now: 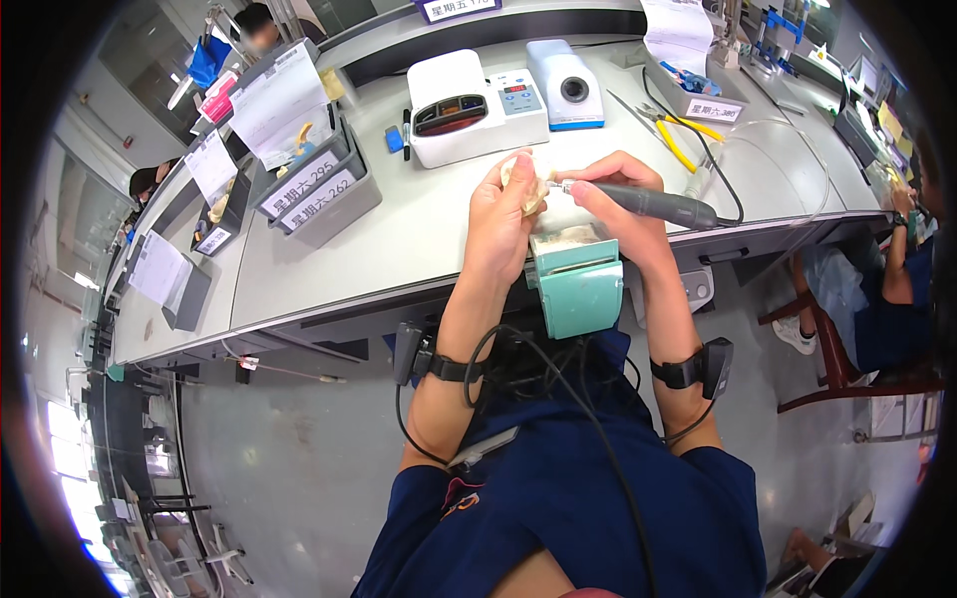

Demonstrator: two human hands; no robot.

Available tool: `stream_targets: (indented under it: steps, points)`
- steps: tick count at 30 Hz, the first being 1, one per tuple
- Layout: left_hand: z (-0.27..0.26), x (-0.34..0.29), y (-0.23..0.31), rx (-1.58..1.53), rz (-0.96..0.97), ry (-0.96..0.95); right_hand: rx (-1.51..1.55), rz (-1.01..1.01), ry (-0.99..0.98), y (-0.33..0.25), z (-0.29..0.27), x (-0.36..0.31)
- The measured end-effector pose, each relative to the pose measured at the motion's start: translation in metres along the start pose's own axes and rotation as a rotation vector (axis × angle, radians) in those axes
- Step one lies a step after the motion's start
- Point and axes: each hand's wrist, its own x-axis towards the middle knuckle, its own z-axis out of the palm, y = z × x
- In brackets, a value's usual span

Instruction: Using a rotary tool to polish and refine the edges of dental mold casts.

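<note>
Pinched in the fingers of my left hand (501, 214) is a small cream-coloured piece that looks like a dental cast (535, 191); the fingers cover part of it. My right hand (628, 204) grips a dark grey rotary handpiece (668, 206) with a black cord. The handpiece's thin metal tip points left, up against or very close to the cream piece; contact cannot be made out. Both hands are held above a green box-like holder (578, 289) at the bench's front edge, its top dusted with pale powder.
On the bench (399, 239) stand a white machine with a dark window (449, 115) and a white-and-blue unit (565, 88). Yellow-handled pliers (678, 145) lie at right. Grey bins (319, 184) with papers stand at left, another bin (698, 95) behind. A co-worker (897, 289) sits at far right.
</note>
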Motion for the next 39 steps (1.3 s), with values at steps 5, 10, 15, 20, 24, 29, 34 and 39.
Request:
stream_targets:
  steps: [5, 10, 15, 20, 24, 29, 34, 39]
  points:
    - [0.001, -0.003, 0.004, 0.049, 0.004, -0.019, -0.021, -0.011, 0.097, 0.001, -0.001, 0.003]
    - [0.006, -0.005, 0.004, 0.002, 0.011, 0.017, 0.029, 0.025, -0.017, -0.005, -0.003, -0.001]
    - [0.001, -0.003, 0.003, 0.043, 0.01, -0.019, 0.027, 0.026, 0.016, -0.008, 0.0, 0.0]
    - [0.005, -0.005, 0.004, 0.068, 0.018, -0.048, -0.013, 0.039, 0.125, -0.007, 0.002, 0.003]
    - [0.001, -0.001, 0.001, 0.012, 0.038, -0.029, 0.035, 0.055, 0.172, -0.01, -0.01, 0.013]
    - [-0.012, 0.002, 0.0, -0.153, 0.013, -0.019, -0.317, 0.428, 0.062, -0.054, -0.049, 0.04]
    - [-0.016, 0.004, 0.004, -0.296, -0.069, -0.012, -0.998, 0.462, -0.195, -0.043, -0.066, 0.051]
    - [-0.046, -0.029, 0.031, -0.334, -0.07, -0.002, -1.362, 0.643, -0.368, -0.015, -0.063, 0.065]
